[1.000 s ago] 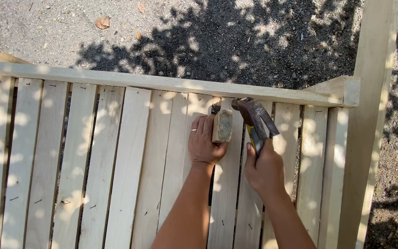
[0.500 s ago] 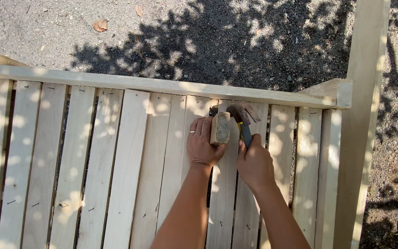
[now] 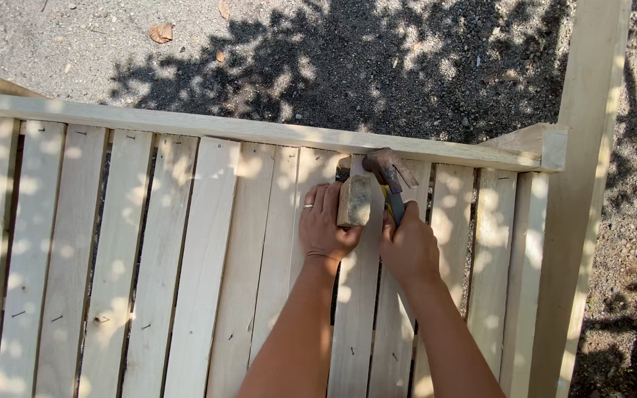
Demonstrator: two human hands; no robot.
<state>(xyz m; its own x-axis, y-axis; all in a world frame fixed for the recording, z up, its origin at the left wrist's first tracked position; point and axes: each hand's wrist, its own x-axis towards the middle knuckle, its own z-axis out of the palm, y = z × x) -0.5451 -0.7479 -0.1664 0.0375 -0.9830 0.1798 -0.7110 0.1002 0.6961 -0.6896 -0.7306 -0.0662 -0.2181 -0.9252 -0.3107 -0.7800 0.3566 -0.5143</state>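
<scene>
Two hands: left hand (image 3: 324, 230) on wood block (image 3: 354, 200), right hand (image 3: 408, 247) gripping hammer (image 3: 390, 175).

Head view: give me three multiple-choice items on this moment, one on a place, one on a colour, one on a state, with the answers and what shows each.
1. Where does the small pale wooden block sit?
A. On the gravel
B. On the slats, up by the top rail
C. On the tall post

2. What colour is the claw hammer's rusty metal head?
A. Reddish brown
B. Bright blue
C. White

3. What is the left hand doing?
A. Hanging free in the air
B. Lying flat on the gravel
C. Gripping the block

Answers: 1 B, the block rests on the pale wooden slats by the long top rail. 2 A, the head looks rusty. 3 C, its thumb and fingers wrap the block, while the right hand grips the hammer's handle.
</scene>
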